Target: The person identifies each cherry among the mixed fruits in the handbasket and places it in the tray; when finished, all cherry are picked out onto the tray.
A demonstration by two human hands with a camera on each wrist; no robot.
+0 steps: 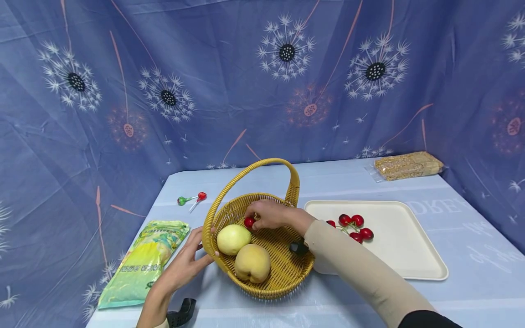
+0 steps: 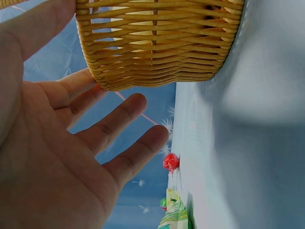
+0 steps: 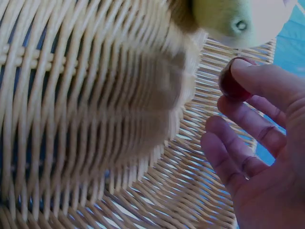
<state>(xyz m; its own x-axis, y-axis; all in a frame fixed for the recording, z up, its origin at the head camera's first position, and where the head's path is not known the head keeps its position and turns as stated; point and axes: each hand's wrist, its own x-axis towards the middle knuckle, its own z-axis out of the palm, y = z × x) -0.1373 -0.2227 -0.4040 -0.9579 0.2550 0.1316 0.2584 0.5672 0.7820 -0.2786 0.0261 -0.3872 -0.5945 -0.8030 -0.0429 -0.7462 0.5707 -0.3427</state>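
Note:
A yellow wicker basket [image 1: 262,198] with a tall handle holds a pale yellow-green fruit [image 1: 233,239] and a peach [image 1: 252,263]. My right hand [image 1: 266,214] reaches into it and pinches a red cherry [image 1: 249,222] just above the pale fruit. The right wrist view shows that cherry [image 3: 233,81] between thumb and finger of my right hand [image 3: 257,157], over the woven floor [image 3: 95,95]. My left hand [image 1: 190,259] lies at the basket's left side with fingers spread. In the left wrist view my left hand [image 2: 71,143] has its fingers straight beneath the basket wall [image 2: 157,43].
A cream tray [image 1: 410,255] to the right of the basket carries several stemmed cherries [image 1: 356,227]. A green snack bag [image 1: 143,262] lies at the left edge, two lollipops [image 1: 193,198] behind it, a wrapped cereal bar pack [image 1: 408,165] at the back right. Blue cloth walls surround the table.

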